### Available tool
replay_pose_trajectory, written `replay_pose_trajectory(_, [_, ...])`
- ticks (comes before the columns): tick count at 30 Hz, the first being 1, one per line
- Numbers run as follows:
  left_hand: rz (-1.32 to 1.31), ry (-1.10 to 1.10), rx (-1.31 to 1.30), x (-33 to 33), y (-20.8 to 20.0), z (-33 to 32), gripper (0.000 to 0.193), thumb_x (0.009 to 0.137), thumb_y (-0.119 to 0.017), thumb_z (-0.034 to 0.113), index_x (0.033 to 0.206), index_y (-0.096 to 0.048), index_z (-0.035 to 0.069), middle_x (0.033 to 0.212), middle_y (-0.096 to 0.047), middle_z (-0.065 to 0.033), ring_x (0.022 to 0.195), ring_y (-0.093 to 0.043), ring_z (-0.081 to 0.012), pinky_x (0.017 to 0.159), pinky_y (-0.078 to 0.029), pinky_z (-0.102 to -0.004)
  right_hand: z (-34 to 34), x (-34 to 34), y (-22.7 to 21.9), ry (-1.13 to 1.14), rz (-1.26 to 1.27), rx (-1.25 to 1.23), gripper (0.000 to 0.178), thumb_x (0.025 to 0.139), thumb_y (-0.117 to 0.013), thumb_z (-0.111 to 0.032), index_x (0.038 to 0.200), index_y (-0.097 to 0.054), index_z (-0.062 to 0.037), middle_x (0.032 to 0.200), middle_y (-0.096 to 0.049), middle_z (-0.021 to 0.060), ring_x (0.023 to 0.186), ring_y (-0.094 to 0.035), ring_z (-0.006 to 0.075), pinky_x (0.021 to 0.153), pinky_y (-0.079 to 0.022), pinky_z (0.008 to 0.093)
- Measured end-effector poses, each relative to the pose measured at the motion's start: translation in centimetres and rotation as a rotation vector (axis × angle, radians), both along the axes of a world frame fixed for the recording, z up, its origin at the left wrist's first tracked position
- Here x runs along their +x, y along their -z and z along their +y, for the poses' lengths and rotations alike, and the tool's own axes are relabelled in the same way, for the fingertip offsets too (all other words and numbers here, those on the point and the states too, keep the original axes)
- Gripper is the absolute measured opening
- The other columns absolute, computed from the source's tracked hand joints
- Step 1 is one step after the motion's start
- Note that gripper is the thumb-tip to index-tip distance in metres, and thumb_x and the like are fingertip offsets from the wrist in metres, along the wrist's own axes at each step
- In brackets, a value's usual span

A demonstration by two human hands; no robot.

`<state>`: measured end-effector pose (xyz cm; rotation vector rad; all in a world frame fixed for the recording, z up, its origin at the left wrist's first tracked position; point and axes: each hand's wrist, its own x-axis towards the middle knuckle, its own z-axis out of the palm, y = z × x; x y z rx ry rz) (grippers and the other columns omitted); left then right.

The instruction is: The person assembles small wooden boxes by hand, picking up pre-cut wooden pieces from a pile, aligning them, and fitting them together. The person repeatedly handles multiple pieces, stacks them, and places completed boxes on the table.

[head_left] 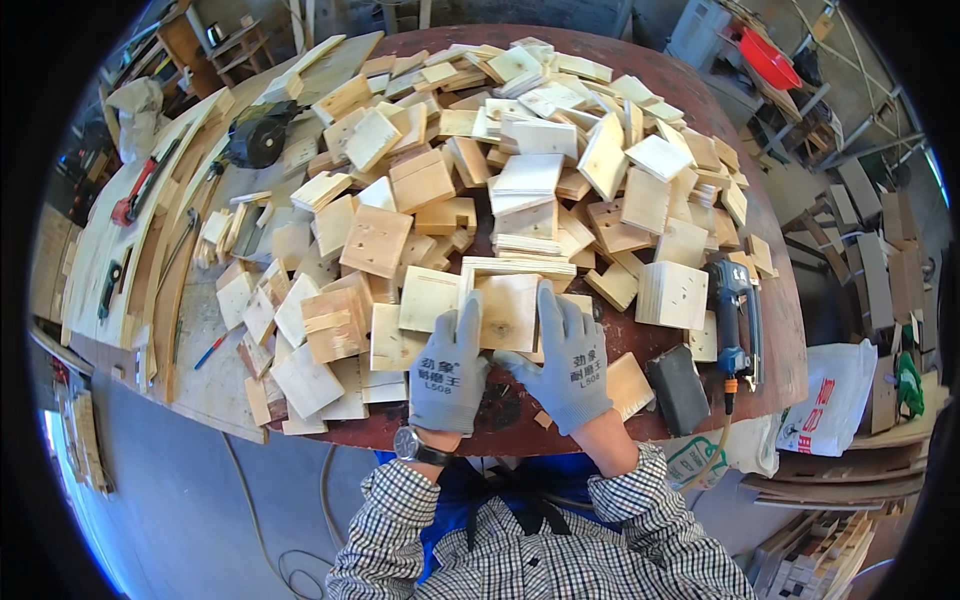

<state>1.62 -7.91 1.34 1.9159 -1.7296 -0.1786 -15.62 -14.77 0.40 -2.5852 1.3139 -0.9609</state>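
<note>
A squarish pale wood block (509,312) with a knot stands between my two grey-gloved hands at the near middle of the table. My left hand (448,372) presses its fingers along the block's left edge. Along the right edge lie the fingers of my right hand (565,365), its thumb stretched toward the near side. Thin strips of plywood (515,266) lie just beyond the block, and its underside is hidden. Left of my left hand are loose wood squares (398,337). A large pile of similar wood pieces (530,180) spreads behind.
On the right lie a blue-grey air nail gun (735,310) with a hose, a stack of wood squares (672,295) and a dark grey block (680,390). The dark red table (720,440) has a curved near edge. A black power tool (258,135) and long boards (190,200) are at left.
</note>
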Motion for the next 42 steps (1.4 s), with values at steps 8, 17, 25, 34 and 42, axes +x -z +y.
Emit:
replay_pose_trajectory(8, [-0.003,-0.033,0.022,-0.1,0.0,-0.1,0.084,0.085,-0.079,0.016,0.159,-0.041,0.015,0.118,-0.062,-0.0167,0.093,-0.07,-0.0373,0.073,-0.06,-0.0438,1.5,2.0,-2.3,-0.001,-0.695,0.685,0.077,0.09,-0.082,-0.023,0.153,-0.046,0.0042,0.121,-0.067,0.0186,0.087,-0.07,0.018,0.075,-0.06,0.0317])
replay_pose_trajectory(17, [0.063,-0.048,-0.023,-0.1,0.8,-0.3,0.094,0.087,-0.081,0.034,0.162,-0.032,0.004,0.12,-0.062,-0.0193,0.095,-0.07,-0.038,0.075,-0.06,-0.0442,1.8,-2.4,-3.0,0.064,-0.511,0.099,0.048,0.085,-0.08,-0.007,0.132,-0.069,-0.0066,0.114,-0.067,0.0076,0.085,-0.067,0.0192,0.071,-0.056,0.0324])
replay_pose_trajectory(25, [0.042,-0.062,0.037,-0.2,0.6,-0.4,0.098,0.083,-0.085,0.025,0.159,-0.032,-0.003,0.121,-0.062,-0.0219,0.098,-0.069,-0.0404,0.079,-0.061,-0.045,-0.8,-3.2,0.0,-0.182,0.064,-0.236,0.053,0.085,-0.067,-0.004,0.135,-0.07,-0.0182,0.13,-0.063,0.0048,0.111,-0.064,0.0262,0.093,-0.051,0.0404])
replay_pose_trajectory(34, [0.034,-0.03,0.032,-0.2,0.3,-0.2,0.095,0.081,-0.085,0.022,0.162,-0.037,0.01,0.121,-0.062,-0.0199,0.1,-0.069,-0.0389,0.08,-0.059,-0.0452,0.3,-3.2,0.9,-0.253,-0.397,0.248,0.071,0.087,-0.076,-0.01,0.152,-0.048,-0.0024,0.142,-0.053,0.0209,0.128,-0.059,0.0361,0.107,-0.052,0.0455])
replay_pose_trajectory(42, [-0.029,-0.004,0.026,-0.5,-0.4,-0.2,0.062,0.081,-0.084,0.011,0.14,-0.067,0.015,0.12,-0.066,-0.0201,0.106,-0.066,-0.0392,0.089,-0.057,-0.0455,1.2,-1.7,1.8,0.009,-0.367,0.361,0.067,0.089,-0.08,-0.038,0.138,-0.058,0.0033,0.128,-0.061,0.0234,0.121,-0.058,0.0414,0.103,-0.049,0.0486])
